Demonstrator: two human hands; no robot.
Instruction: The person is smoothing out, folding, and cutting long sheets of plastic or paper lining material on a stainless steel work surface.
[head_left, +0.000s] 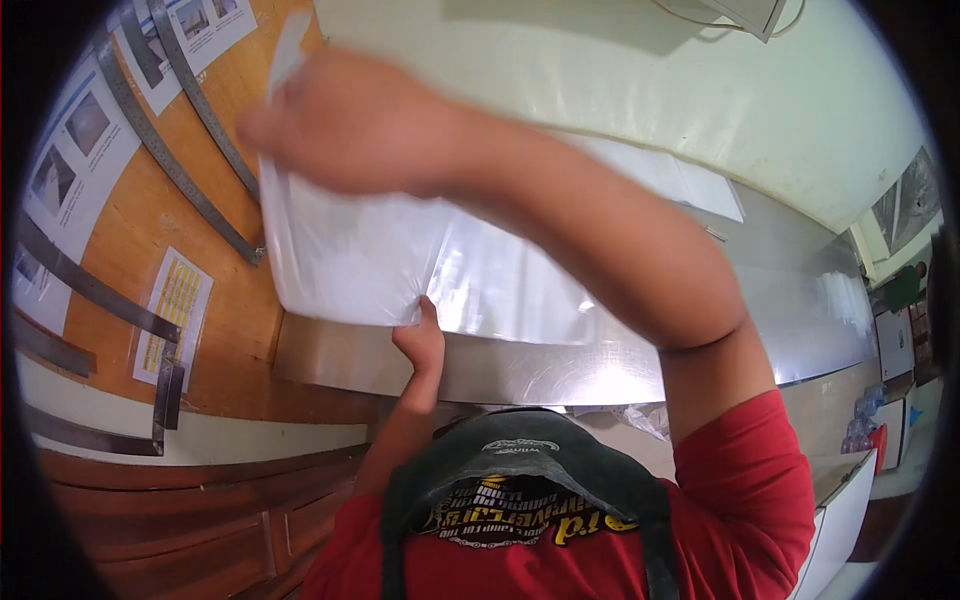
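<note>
A sheet of clear plastic film stands partly raised at the left end of a stainless steel table. My left hand pinches its near edge between thumb and fingers. Blurred by motion, my right hand is at the upper left, on the far part of the film; how its fingers close there cannot be made out. More shiny plastic film lies flat on the table to the right, partly hidden under my right forearm.
Steel squares and rulers hang on a wooden board at the left, beside printed sheets. White sheets lie along the pale wall behind the table. Plastic bottles and a person are far right.
</note>
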